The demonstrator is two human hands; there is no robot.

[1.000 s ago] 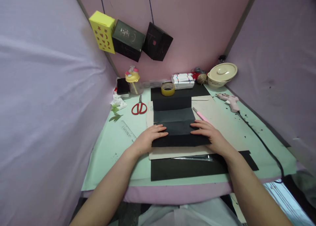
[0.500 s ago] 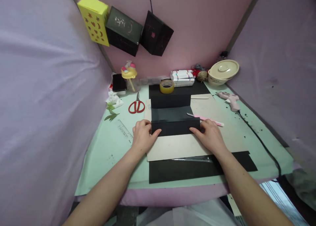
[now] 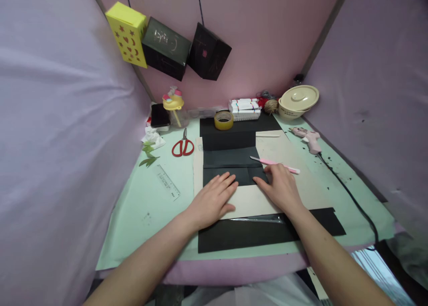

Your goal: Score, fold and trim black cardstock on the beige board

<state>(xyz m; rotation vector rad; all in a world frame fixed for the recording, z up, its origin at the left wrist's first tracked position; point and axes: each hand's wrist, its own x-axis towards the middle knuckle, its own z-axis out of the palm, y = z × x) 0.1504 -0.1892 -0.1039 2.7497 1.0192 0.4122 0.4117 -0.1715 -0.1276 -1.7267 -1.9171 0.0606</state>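
Observation:
A black card (image 3: 230, 156) with crease lines lies on a pale board (image 3: 247, 203); its far panel stands up and its near flap lies almost flat. My left hand (image 3: 214, 199) is open, fingers stretched over the near flap and palm on the board. At the flap's right end, my right hand (image 3: 281, 185) is closed on the card's edge, thumb on top; its curled fingertips are partly hidden. Just beyond that hand, a pink craft knife (image 3: 277, 164) rests with its blade over the card.
Red scissors (image 3: 183, 148) and a clear ruler (image 3: 168, 182) lie to the left. Yellow tape (image 3: 224, 120) and a basket of markers (image 3: 244, 109) stand behind. On the right is a pink glue gun (image 3: 310, 140) with its cord. Black sheets (image 3: 247, 237) lie in front.
My left hand has let go of the card's left end and moved right, flat onto the near flap. That flap, raised before, is now pressed down. My right hand stays at the right end.

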